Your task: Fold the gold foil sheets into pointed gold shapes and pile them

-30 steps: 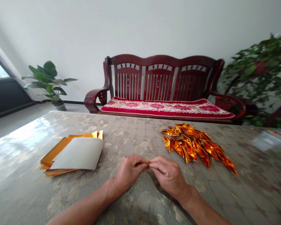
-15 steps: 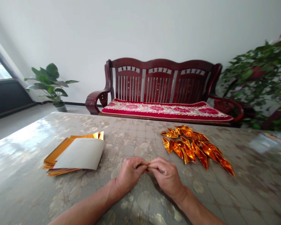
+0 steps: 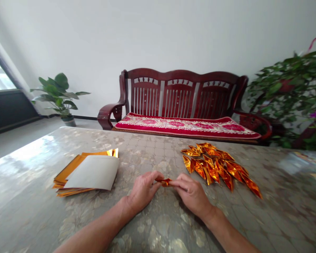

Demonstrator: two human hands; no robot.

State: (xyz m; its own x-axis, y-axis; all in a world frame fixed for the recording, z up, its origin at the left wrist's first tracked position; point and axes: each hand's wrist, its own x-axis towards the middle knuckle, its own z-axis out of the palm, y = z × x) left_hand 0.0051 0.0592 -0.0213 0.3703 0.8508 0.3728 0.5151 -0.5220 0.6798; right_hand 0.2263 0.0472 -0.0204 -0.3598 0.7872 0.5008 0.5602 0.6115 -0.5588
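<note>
Orange-gold foil is where the action is: a small folded foil piece (image 3: 166,182) sits between the two hands, just above the near-middle part of the table (image 3: 147,154). Half a second ago the fingertips were practically meeting, with barely a sliver of foil peeking out. Now they're farther apart and a lot more of the piece shows, so I'd read it as a change of grip partway through shaping, not a finished fold.

As for grip, the left hand (image 3: 143,189) has the piece's left end pinched between thumb and fingers. The right hand (image 3: 193,195) has its fingertips at the other end and looks like it's pinching too, though it's too small to tell how firmly.

Table's glossy, with a floral and grid pattern and a big glare patch at far left. Left of the hands there's a messy sheet stack (image 3: 65,172) with a pale sheet (image 3: 92,172) on top. Over to the right, pointy folded foil shapes (image 3: 223,167) lie bunched together, and a clear plastic bag (image 3: 297,163) is out by the right edge.

Behind it all: dark red wooden bench (image 3: 177,86), floral red seat cover (image 3: 176,123), potted plant (image 3: 59,91) on the left, bushier greenery (image 3: 289,84) on the right, plain pale wall (image 3: 179,31).
</note>
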